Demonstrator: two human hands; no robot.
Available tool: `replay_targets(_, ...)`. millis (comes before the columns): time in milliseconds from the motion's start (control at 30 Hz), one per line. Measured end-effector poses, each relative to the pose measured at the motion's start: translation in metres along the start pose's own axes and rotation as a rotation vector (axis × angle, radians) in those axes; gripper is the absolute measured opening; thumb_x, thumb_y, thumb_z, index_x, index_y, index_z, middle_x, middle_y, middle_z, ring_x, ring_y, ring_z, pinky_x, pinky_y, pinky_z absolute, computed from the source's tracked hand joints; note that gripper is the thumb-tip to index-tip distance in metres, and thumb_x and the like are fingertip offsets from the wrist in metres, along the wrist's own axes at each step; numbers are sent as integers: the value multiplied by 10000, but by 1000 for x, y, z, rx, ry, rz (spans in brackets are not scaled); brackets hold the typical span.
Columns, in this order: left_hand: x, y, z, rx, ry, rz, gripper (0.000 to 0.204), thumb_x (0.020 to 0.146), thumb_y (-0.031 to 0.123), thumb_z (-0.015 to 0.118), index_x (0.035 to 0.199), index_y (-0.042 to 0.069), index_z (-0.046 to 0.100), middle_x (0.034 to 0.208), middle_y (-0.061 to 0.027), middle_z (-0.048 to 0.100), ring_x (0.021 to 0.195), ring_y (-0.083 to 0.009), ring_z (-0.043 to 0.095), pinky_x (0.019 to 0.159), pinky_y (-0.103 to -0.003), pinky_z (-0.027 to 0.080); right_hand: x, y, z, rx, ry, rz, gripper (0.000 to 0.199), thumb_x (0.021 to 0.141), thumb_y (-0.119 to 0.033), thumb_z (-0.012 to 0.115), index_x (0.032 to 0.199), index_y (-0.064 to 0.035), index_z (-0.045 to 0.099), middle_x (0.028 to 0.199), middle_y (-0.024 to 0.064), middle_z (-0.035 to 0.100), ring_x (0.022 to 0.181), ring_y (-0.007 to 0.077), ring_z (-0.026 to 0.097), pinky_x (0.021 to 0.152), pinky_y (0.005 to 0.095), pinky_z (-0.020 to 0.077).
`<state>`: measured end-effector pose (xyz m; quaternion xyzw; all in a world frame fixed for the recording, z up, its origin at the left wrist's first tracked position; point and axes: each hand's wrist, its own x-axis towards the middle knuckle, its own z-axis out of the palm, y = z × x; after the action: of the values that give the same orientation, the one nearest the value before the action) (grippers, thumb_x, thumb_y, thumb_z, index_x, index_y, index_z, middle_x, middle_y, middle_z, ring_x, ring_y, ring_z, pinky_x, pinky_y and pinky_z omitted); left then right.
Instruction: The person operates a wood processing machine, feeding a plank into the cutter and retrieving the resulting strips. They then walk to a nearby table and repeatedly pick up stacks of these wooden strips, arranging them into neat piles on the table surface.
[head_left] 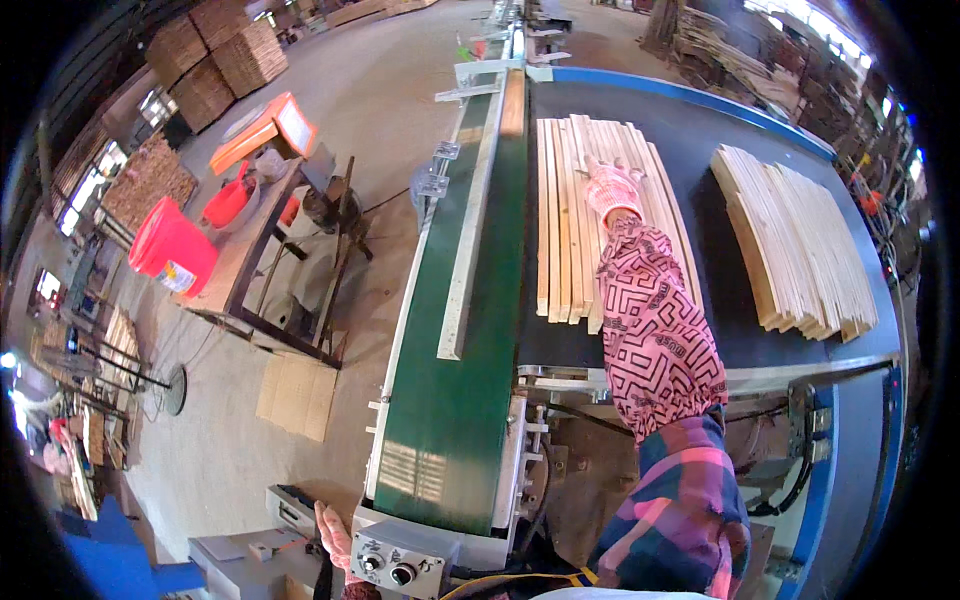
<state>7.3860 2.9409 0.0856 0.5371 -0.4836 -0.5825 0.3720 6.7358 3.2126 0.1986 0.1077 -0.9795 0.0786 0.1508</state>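
Observation:
My right hand (612, 187), in a pink-and-white glove, lies on a row of pale wooden strips (570, 230) with its fingers spread. The strips rest side by side on a dark table (620, 355), their near ends uneven. Low in the view, my left hand (336, 540) wears a similar glove. Its visible fingers are stretched out beside the grey control box (425, 572) at the near end of a green conveyor belt (440, 430); part of this hand is hidden. A second batch of wooden strips (800, 240) lies to the right on the table.
A metal guide bar (470, 230) runs along the belt. Left of it stands a workbench (235, 260) with a red bucket (175, 250), a red scoop (230, 200) and an orange box-like device (260, 140). Cardboard (297, 395) lies on the floor. A blue rail (690, 95) edges the table.

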Motion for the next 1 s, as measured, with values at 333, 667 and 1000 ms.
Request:
replay_targets(333,-16,0,1,25,13,-1,519,973,413,426,1297,15,501,1257,-121,534,1094,-242,536,938,-378,444,-25,14,-20,-183,-239,-216,341,839,-296,566,1153,-218,675,1047,191,679,973,310,667,827,451,525)
replay_targets(667,-34,-25,14,76,-98,-42,524,977,413,423,1311,15,492,1273,-118,522,1106,-240,528,944,-375,440,-327,91,-152,626,-902,-335,349,828,-416,675,1052,-154,732,987,100,718,933,232,681,822,336,516)
replay_targets(1000,-28,-22,17,115,-336,-13,529,980,412,421,1326,16,482,1289,-115,511,1117,-237,520,950,-372,435,-503,95,-84,483,-700,317,389,817,-466,610,1038,-171,734,988,107,710,932,289,667,842,382,510)
